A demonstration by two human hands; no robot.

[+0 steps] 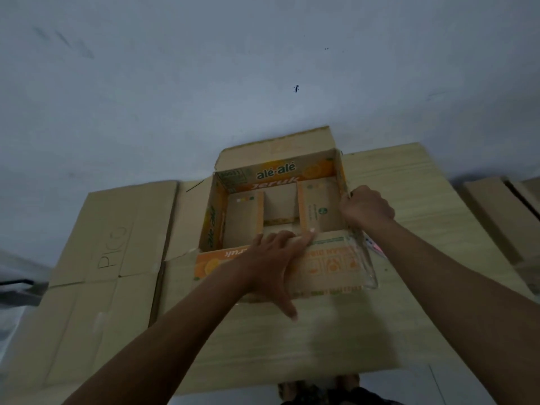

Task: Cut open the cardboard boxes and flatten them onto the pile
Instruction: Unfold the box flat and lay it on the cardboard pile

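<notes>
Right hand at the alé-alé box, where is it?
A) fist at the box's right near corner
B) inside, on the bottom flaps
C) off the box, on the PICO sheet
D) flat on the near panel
A: the right hand is curled into a fist at the right near corner of the alé-alé box; the left hand is the one spread flat on the near panel.

Box (280, 206): plain tan cardboard on its inner floor flaps, orange printed band on the far inner wall with dark green "alé·alé" lettering and paler orange "Jeruk" script; citrus-slice pattern in yellow and orange on the left wall. Near flap (330, 264): tan with orange handling symbols and text, orange citrus print at its left end, clear glossy tape along its right edge. Flattened pile (394, 287): pale yellowish tan with faint straight grain lines. Left sheet (111, 244): brown tan, faint grey "PICO" outline lettering. Floor (263, 68): grey-white, with small dark specks.
</notes>
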